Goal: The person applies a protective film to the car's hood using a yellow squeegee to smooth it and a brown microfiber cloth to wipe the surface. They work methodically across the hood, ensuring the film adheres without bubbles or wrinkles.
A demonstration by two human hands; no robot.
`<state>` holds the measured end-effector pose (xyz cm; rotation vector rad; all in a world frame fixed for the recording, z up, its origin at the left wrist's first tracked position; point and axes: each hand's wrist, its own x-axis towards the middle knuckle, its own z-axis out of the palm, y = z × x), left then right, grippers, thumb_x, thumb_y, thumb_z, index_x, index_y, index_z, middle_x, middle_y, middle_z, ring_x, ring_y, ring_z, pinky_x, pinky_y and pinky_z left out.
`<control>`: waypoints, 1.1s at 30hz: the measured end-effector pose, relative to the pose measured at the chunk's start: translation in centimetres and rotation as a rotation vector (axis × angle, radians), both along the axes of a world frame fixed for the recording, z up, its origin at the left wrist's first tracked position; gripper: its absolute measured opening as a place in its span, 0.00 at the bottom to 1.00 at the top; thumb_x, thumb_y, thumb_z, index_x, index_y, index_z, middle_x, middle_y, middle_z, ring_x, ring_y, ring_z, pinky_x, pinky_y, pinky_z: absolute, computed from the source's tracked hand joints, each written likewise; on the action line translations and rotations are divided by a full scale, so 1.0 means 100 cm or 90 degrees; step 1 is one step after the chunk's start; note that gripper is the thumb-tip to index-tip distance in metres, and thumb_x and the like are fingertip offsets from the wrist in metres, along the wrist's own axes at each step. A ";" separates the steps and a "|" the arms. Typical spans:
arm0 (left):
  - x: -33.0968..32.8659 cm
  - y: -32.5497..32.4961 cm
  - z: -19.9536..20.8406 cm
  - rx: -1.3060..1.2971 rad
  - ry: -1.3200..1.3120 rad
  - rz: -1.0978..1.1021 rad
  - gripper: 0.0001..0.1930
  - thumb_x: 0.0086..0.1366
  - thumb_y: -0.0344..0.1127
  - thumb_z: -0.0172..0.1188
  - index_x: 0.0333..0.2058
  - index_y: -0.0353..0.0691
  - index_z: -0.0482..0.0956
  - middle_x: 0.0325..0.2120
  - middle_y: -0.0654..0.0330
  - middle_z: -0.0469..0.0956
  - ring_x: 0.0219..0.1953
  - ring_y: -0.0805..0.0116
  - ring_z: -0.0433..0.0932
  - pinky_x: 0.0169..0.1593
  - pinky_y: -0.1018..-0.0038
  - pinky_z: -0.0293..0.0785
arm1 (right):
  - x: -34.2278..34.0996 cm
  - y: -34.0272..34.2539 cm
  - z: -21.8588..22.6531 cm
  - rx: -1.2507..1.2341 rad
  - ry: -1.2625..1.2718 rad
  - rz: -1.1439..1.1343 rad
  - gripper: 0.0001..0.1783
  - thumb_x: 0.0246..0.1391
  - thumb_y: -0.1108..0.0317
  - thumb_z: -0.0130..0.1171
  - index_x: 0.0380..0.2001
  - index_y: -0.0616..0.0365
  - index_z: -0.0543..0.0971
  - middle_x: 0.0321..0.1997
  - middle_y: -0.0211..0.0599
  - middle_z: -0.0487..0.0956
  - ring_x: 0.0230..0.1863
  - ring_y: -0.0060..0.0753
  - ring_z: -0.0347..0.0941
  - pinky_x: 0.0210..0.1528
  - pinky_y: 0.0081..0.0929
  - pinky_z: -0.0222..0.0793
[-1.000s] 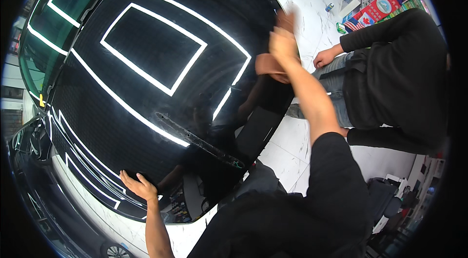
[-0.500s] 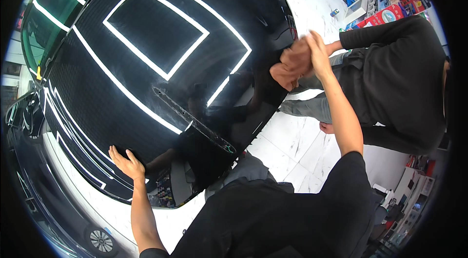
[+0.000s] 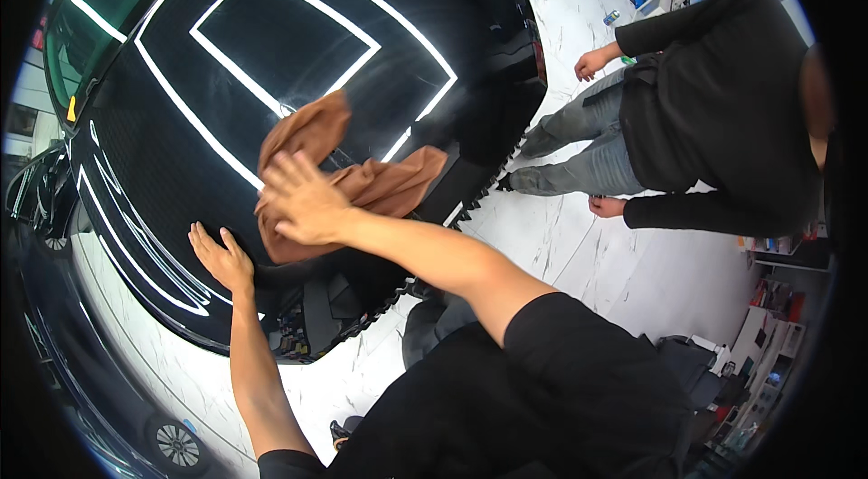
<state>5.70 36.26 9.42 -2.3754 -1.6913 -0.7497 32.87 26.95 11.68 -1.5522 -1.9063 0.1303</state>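
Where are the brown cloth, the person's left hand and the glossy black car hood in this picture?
brown cloth point(image 3: 384, 185): head view, on its right-hand fold.
left hand point(image 3: 221, 260): head view, back of the hand.
black car hood point(image 3: 271, 36): head view, bare glossy panel.

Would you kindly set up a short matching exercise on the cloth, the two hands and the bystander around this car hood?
Things:
1. brown cloth
2. left hand
3. right hand
4. other person

States or places:
A. stands on the white marble floor beside the car
B. pressed flat on top of the cloth
C. spread over the glossy black hood
D. rests bare on the hood, near its lower edge

Pairs: 1-C, 2-D, 3-B, 4-A
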 end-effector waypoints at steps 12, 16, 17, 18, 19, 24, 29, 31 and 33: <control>-0.119 -0.248 -0.011 -0.176 -0.053 0.070 0.27 0.86 0.41 0.51 0.71 0.23 0.69 0.75 0.34 0.66 0.77 0.36 0.64 0.80 0.51 0.56 | 0.123 -0.019 -0.017 0.119 -0.006 0.087 0.35 0.57 0.47 0.71 0.64 0.51 0.82 0.75 0.49 0.75 0.81 0.61 0.63 0.84 0.60 0.51; -0.180 -0.495 -0.066 -0.336 -0.046 0.447 0.32 0.83 0.44 0.56 0.73 0.22 0.66 0.70 0.30 0.71 0.71 0.33 0.71 0.77 0.52 0.63 | 0.314 -0.060 -0.018 0.063 -0.057 -0.181 0.35 0.61 0.51 0.67 0.67 0.59 0.78 0.76 0.56 0.72 0.80 0.66 0.62 0.82 0.61 0.54; -0.147 -0.540 -0.065 -0.511 -0.066 0.640 0.33 0.81 0.45 0.58 0.73 0.23 0.68 0.66 0.27 0.74 0.65 0.31 0.77 0.69 0.48 0.71 | 0.363 -0.067 -0.027 0.103 -0.093 -0.241 0.34 0.63 0.56 0.64 0.69 0.59 0.76 0.75 0.59 0.73 0.78 0.67 0.64 0.80 0.61 0.55; -0.156 -0.588 -0.079 -0.467 -0.238 0.716 0.33 0.79 0.46 0.59 0.71 0.25 0.69 0.63 0.25 0.76 0.58 0.29 0.81 0.62 0.46 0.76 | 0.422 -0.081 -0.040 0.048 -0.106 -0.294 0.33 0.64 0.58 0.64 0.70 0.58 0.76 0.76 0.60 0.72 0.78 0.66 0.64 0.80 0.59 0.56; -0.124 -0.616 -0.092 -0.506 -0.215 0.726 0.28 0.78 0.45 0.58 0.64 0.25 0.73 0.57 0.27 0.78 0.53 0.30 0.81 0.59 0.46 0.77 | 0.466 -0.084 -0.025 -0.044 -0.024 -0.247 0.32 0.65 0.59 0.63 0.70 0.57 0.75 0.74 0.60 0.73 0.77 0.65 0.65 0.78 0.57 0.59; 0.010 -0.684 -0.129 -0.657 -0.219 0.588 0.22 0.74 0.41 0.53 0.31 0.25 0.83 0.27 0.38 0.83 0.31 0.38 0.77 0.41 0.45 0.73 | 0.553 -0.115 -0.089 -0.011 0.064 -0.535 0.39 0.77 0.49 0.56 0.74 0.73 0.66 0.75 0.73 0.68 0.75 0.75 0.63 0.79 0.55 0.58; 0.157 -0.507 -0.141 -0.689 -0.669 0.529 0.21 0.79 0.43 0.59 0.57 0.29 0.85 0.47 0.51 0.88 0.48 0.61 0.84 0.56 0.64 0.79 | 0.499 -0.173 -0.109 -0.054 0.309 -0.665 0.38 0.78 0.48 0.54 0.73 0.70 0.66 0.73 0.69 0.72 0.74 0.74 0.65 0.76 0.57 0.61; 0.253 -0.417 -0.069 -0.852 -0.951 0.388 0.26 0.84 0.44 0.52 0.69 0.29 0.72 0.70 0.46 0.76 0.73 0.54 0.74 0.74 0.60 0.71 | 0.479 -0.208 -0.119 -0.095 0.378 -0.679 0.37 0.78 0.47 0.54 0.73 0.70 0.67 0.72 0.66 0.74 0.73 0.72 0.69 0.74 0.55 0.65; 0.321 -0.371 -0.043 -0.897 -1.198 0.285 0.28 0.85 0.40 0.49 0.73 0.26 0.66 0.74 0.42 0.70 0.76 0.47 0.70 0.80 0.53 0.64 | 0.461 -0.246 -0.113 -0.175 0.461 -0.644 0.38 0.79 0.47 0.54 0.73 0.70 0.69 0.73 0.62 0.77 0.72 0.67 0.73 0.73 0.50 0.68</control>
